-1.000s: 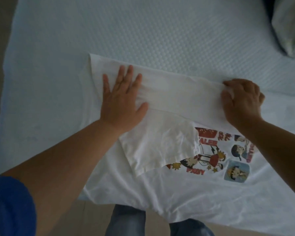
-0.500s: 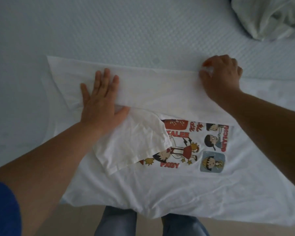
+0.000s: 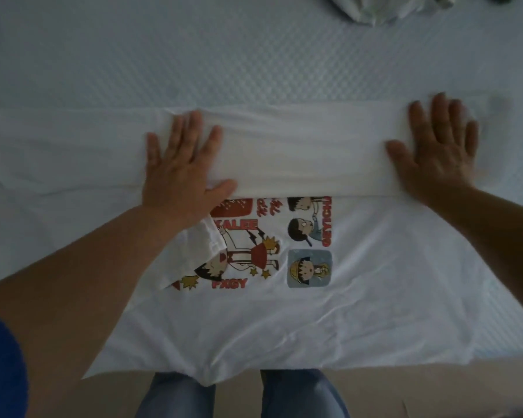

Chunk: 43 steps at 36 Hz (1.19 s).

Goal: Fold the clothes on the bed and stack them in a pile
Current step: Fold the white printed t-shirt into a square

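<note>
Right hand (image 3: 438, 152) now flat on T-shirt (image 3: 299, 152)

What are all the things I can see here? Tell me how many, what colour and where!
T-shirt: 1, white with a cartoon print, spread on the bed, far edge folded over.
Bed: 1, pale blue textured cover, under the shirt.
Bundle of cloth: 1, pale, top edge, far right.
Floor: beige, along the bottom.
Jeans legs: 2, blue, bottom centre.
Sleeve: 1, blue, bottom left.
Left hand: flat on the fold.
Right hand: flat on the fold.
</note>
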Available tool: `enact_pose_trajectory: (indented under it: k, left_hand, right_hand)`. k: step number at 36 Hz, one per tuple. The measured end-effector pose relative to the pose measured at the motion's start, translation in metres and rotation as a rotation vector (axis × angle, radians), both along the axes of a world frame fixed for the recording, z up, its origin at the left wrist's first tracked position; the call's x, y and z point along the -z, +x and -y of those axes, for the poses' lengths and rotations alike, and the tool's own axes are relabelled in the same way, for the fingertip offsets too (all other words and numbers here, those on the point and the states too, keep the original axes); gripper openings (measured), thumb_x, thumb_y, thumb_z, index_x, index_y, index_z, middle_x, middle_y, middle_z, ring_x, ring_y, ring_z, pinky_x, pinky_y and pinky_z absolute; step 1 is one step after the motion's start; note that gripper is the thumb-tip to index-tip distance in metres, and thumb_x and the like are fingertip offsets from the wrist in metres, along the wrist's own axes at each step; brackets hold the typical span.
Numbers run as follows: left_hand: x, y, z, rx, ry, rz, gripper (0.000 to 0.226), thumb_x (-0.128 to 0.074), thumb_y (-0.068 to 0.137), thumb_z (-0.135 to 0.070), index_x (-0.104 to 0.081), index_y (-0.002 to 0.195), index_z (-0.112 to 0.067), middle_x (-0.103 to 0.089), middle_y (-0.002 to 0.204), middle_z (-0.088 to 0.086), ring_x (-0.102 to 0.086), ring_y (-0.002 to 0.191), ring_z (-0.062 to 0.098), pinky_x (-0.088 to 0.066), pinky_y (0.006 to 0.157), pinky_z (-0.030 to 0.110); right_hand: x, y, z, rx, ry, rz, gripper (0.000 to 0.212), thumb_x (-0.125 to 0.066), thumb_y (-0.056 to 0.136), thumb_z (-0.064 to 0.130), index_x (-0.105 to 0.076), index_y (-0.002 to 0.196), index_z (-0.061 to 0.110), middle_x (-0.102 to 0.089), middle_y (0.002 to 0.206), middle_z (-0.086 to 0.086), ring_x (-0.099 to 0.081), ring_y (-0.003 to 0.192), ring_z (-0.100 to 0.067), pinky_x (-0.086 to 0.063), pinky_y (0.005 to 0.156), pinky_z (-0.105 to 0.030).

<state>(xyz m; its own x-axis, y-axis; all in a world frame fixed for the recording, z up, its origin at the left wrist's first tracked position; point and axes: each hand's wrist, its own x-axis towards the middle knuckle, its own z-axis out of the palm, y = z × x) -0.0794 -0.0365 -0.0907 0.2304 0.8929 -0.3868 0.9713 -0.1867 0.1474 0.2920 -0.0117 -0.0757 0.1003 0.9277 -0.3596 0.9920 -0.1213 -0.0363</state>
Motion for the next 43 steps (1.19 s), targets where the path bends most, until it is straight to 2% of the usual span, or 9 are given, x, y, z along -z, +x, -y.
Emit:
enact_pose_trajectory:
  k: [5,8,12,16,21,33,37,40,43]
  left_hand:
    - [-0.012,0.002,-0.008,-0.021,-0.099,-0.051,0.087,-0.033,0.082,-0.067,0.009,0.148,-0.03,0.021,0.156,0.002,0.017,0.143,0.02,0.012,0.111,0.049]
    - [-0.031,0.01,-0.008,-0.141,-0.092,0.048,0.08,-0.051,0.085,-0.046,-0.011,0.15,-0.022,0.003,0.159,0.007,0.005,0.145,0.022,0.002,0.114,0.049]
    - [-0.063,0.002,0.026,-0.446,0.156,0.234,0.053,-0.06,0.08,-0.018,-0.051,0.131,-0.006,-0.047,0.136,0.019,-0.037,0.13,0.034,-0.028,0.107,0.043]
    - [-0.071,-0.032,0.084,-0.962,0.161,0.156,0.047,-0.063,0.077,-0.017,-0.055,0.123,-0.007,-0.051,0.124,0.019,-0.044,0.116,0.034,-0.032,0.098,0.036]
    - [-0.062,-0.07,0.126,-1.494,0.009,0.132,0.054,-0.07,0.077,-0.029,-0.052,0.12,-0.003,-0.055,0.12,0.018,-0.052,0.11,0.033,-0.04,0.091,0.034]
    - [-0.066,-0.101,0.139,-1.853,-0.406,0.869,0.014,-0.074,0.076,-0.024,-0.063,0.077,-0.015,-0.067,0.089,0.006,-0.063,0.077,0.021,-0.051,0.077,0.035]
    - [-0.078,-0.116,0.133,-1.846,-0.372,1.04,0.009,-0.071,0.08,-0.023,-0.066,0.078,-0.015,-0.07,0.079,0.0,-0.067,0.071,0.015,-0.055,0.073,0.033]
    - [-0.087,-0.126,0.111,-1.844,-0.351,1.187,0.008,-0.069,0.082,-0.022,-0.067,0.076,-0.016,-0.069,0.06,-0.007,-0.066,0.053,0.008,-0.051,0.046,0.024]
    - [-0.093,-0.138,0.076,-1.876,-0.356,1.29,0.007,-0.069,0.081,-0.024,-0.067,0.081,-0.017,-0.071,0.076,-0.001,-0.067,0.068,0.015,-0.05,0.047,0.023]
  right_hand:
    - [-0.01,0.0,0.007,0.129,-0.005,-0.066,0.077,-0.023,0.085,0.062,-0.009,0.151,0.024,0.004,0.158,-0.008,0.009,0.145,-0.024,0.008,0.115,-0.044]
    - [-0.025,-0.026,0.019,0.14,0.029,-0.144,0.077,-0.035,0.086,0.053,-0.015,0.149,0.013,-0.003,0.158,-0.011,0.005,0.145,-0.025,0.006,0.114,-0.043]
    - [-0.048,-0.089,0.053,0.047,0.085,-0.342,0.056,-0.057,0.086,0.031,-0.04,0.136,0.01,-0.035,0.141,-0.013,-0.024,0.133,-0.027,-0.017,0.109,-0.04]
    - [-0.059,-0.165,0.095,0.127,-0.089,-0.603,0.043,-0.06,0.085,0.026,-0.049,0.123,0.011,-0.045,0.122,-0.004,-0.038,0.115,-0.02,-0.03,0.099,-0.03]
    - [-0.052,-0.232,0.113,0.216,-0.278,-0.6,0.055,-0.059,0.084,0.043,-0.042,0.128,0.016,-0.043,0.126,-0.002,-0.036,0.118,-0.021,-0.03,0.106,-0.041]
    - [-0.06,-0.28,0.095,0.306,-0.495,-0.605,0.009,-0.061,0.084,0.025,-0.065,0.083,0.016,-0.067,0.079,-0.008,-0.056,0.062,-0.015,-0.051,0.064,-0.03]
    - [-0.075,-0.287,0.086,0.634,-0.643,-0.856,0.003,-0.063,0.085,0.017,-0.062,0.083,0.016,-0.068,0.088,-0.009,-0.066,0.077,-0.024,-0.057,0.069,-0.035]
    - [-0.084,-0.294,0.072,0.864,-0.666,-1.03,0.007,-0.062,0.085,0.012,-0.061,0.087,0.005,-0.069,0.069,-0.006,-0.065,0.056,-0.015,-0.051,0.046,-0.023]
    - [-0.088,-0.303,0.051,1.04,-0.595,-1.214,0.009,-0.059,0.086,0.011,-0.061,0.086,0.002,-0.064,0.064,-0.005,-0.058,0.046,-0.012,-0.044,0.039,-0.02]
